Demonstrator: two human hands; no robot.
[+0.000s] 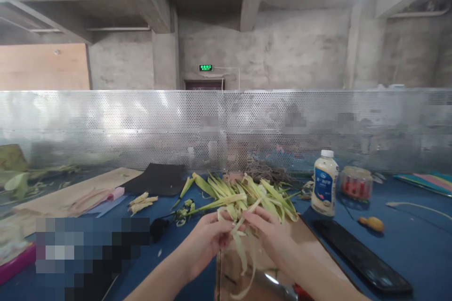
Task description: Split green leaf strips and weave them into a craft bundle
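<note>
My left hand and my right hand meet at the middle front, fingers closed on pale green corn husk strips. The thumbs and fingertips pinch the husk, and loose ends of it hang down between the hands. Right behind them lies a spread pile of green and yellowish corn husks. Below the hands is a brown board. On it rests a shiny metal object with something red beside it, partly hidden by my right forearm.
On the right stand a white bottle and a clear jar. A black phone and a small yellow gourd lie nearby. Dark cord lies behind the husks. Left are a black sheet and dried husk pieces. A perforated metal divider closes the back.
</note>
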